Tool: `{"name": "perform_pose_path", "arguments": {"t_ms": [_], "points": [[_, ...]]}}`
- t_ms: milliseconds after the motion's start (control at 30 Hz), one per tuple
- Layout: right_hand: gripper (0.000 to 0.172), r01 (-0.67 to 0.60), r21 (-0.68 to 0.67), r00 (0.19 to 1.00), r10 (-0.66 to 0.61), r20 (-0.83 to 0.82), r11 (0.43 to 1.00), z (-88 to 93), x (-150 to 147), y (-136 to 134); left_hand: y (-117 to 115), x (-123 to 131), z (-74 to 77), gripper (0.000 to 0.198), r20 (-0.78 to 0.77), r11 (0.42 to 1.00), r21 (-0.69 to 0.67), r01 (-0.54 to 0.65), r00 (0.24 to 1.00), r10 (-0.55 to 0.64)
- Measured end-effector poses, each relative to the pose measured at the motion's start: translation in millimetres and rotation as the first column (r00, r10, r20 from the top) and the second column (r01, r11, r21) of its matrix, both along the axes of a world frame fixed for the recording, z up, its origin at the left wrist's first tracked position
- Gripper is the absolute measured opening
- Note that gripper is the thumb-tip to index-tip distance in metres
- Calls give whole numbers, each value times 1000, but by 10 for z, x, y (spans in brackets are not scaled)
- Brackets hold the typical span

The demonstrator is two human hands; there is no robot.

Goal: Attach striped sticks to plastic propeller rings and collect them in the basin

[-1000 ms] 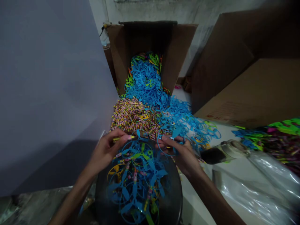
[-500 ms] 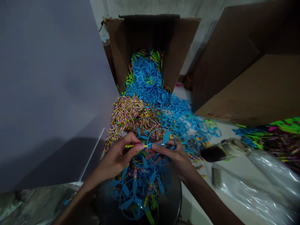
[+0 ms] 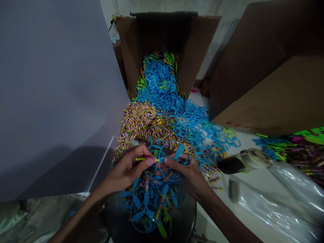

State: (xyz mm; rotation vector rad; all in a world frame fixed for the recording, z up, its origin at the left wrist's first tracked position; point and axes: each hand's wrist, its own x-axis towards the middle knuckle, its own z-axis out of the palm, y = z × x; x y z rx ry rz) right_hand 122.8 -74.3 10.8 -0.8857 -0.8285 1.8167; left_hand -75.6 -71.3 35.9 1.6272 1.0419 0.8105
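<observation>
Hands have dropped a touch lower over the tub (image 3: 195, 216) since that last shot, but it's the same pinch. My left hand (image 3: 128, 170) has its fingers clamped on one yellow stick (image 3: 143, 159), and my right hand (image 3: 188, 172) has its fingers clamped on one blue spinner (image 3: 179, 151), close to its hub. Stick and spinner meet right above the tub, with the stick's tip at the hub. Looks like I'm at the joining bit, and I'd say the stick needs lining up straight with the hub, then a firm push.

Count-wise: two hands, one stick, one spinner in hand, and one cardboard box (image 3: 202, 37) up ahead. The sticks in the pile (image 3: 143, 121) and the spinners in the heap (image 3: 158, 81) spilling out of that box onto the desk (image 3: 243, 141) are way too tangled to count, and so is whatever's in the tub.
</observation>
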Motion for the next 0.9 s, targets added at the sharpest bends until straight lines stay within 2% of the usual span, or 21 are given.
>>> {"name": "perform_pose_path", "arguments": {"t_ms": [133, 233, 333, 433, 500, 700, 800, 900], "points": [[14, 54, 37, 997, -56, 60, 998, -77, -6, -30, -44, -41, 21, 17, -124, 996, 89, 25, 992, -14], [14, 69, 63, 992, -75, 99, 996, -114, 6, -73, -69, -66, 29, 14, -155, 993, 115, 22, 988, -4], [9, 58, 149, 984, -82, 161, 987, -100, 34, -106, -74, -62, 32, 17, -95, 999, 36, 30, 995, -26], [4, 68, 339, 935, -179, 307, 938, -76, 62, -118, -76, -52, 16, 22, -31, 997, -53, 55, 998, -57], [3, 60, 379, 919, -200, 340, 923, -81, 69, -119, -89, -54, 0, 22, -40, 997, -59, 47, 998, -50], [11, 5, 125, 986, -26, 165, 992, -123, 26, -117, -149, -100, 3, 15, -213, 988, 132, 78, 976, -49], [15, 0, 83, 989, -12, 149, 997, -110, -6, -112, -135, -105, -9, 12, -221, 977, 194, 87, 974, -43], [18, 26, 62, 989, -35, 146, 998, -128, -40, -120, -107, -68, -67, 13, -201, 982, 169, 90, 978, -55]]}}
